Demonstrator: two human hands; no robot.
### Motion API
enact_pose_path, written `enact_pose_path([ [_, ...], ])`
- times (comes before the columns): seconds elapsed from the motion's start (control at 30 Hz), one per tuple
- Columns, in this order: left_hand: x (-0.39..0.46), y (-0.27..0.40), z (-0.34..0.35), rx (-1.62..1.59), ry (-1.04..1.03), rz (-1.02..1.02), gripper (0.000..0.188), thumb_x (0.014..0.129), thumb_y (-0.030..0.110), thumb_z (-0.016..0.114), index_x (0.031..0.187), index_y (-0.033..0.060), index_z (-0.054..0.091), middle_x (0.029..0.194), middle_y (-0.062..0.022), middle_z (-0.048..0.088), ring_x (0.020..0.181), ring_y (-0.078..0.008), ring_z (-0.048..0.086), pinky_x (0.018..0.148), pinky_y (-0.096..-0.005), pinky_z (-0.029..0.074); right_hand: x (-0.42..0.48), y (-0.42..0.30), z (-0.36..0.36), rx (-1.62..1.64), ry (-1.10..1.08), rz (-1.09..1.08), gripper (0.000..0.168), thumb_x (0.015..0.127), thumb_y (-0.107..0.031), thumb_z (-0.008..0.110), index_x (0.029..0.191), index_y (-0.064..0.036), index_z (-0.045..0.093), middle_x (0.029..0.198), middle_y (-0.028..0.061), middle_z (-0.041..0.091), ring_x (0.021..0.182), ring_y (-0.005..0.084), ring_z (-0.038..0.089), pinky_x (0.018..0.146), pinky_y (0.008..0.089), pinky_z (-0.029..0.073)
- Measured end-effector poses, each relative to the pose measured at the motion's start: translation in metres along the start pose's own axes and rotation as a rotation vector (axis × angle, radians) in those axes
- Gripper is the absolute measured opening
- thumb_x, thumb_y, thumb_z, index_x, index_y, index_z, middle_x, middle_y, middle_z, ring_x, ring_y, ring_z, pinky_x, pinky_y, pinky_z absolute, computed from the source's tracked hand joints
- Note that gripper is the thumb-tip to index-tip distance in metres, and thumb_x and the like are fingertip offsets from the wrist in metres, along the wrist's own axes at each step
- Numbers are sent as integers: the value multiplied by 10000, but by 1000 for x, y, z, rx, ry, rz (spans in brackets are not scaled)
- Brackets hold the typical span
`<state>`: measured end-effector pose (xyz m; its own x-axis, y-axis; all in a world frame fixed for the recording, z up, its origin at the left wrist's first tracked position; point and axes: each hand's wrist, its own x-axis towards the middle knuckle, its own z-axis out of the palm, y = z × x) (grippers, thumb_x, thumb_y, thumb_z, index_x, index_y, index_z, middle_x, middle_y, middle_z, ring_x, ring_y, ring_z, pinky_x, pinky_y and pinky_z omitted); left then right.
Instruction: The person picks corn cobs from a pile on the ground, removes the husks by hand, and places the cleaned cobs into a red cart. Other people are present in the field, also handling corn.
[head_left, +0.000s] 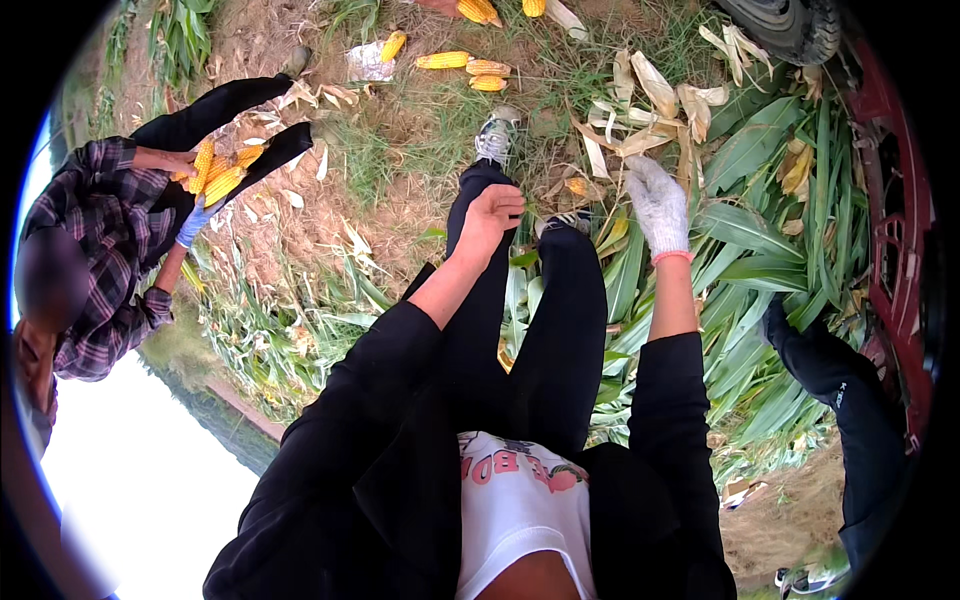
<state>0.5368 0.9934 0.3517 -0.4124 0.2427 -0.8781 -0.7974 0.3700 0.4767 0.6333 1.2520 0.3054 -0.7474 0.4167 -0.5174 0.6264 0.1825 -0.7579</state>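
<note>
My left hand (493, 219) is bare and held above my left leg. Its fingers are loosely bent and slightly apart, with nothing visible in them. On my right hand (658, 204) is a white knit glove with a pink cuff. The gloved fingers are curled at the lower edge of dry corn husks (651, 139); whether they grip a husk cannot be made out. Between the two hands, close to my right shoe (568, 222), a partly covered yellow corn ear (577, 186) shows on the ground.
Green corn stalks (757, 225) are heaped at the right beside a red vehicle frame (896, 255) and a tire (791, 28). Husked corn ears (444, 60) lie ahead. At left, a co-worker in a plaid shirt (105, 187) holds several ears (217, 171). Another person's leg (840, 390) is at right.
</note>
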Motion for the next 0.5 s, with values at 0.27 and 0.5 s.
enact_pose_path([
  [0.27,284,-3,-145,457,191,340,258,894,-54,435,1134,-26,525,1036,-110,625,942,-173,607,839,-283,495,181,18,202,-124,-72,-278,276,877,-191,568,1114,-66,635,1110,141,642,1041,306,601,938,367,460],
  [0.5,457,6,-215,1182,300,550,334,832,151,641,1149,77,565,1082,-147,610,1002,-284,592,861,-345,477,306,74,356,-405,-196,-106,302,886,-224,554,1164,-118,603,1115,88,622,1057,251,590,879,398,481],
])
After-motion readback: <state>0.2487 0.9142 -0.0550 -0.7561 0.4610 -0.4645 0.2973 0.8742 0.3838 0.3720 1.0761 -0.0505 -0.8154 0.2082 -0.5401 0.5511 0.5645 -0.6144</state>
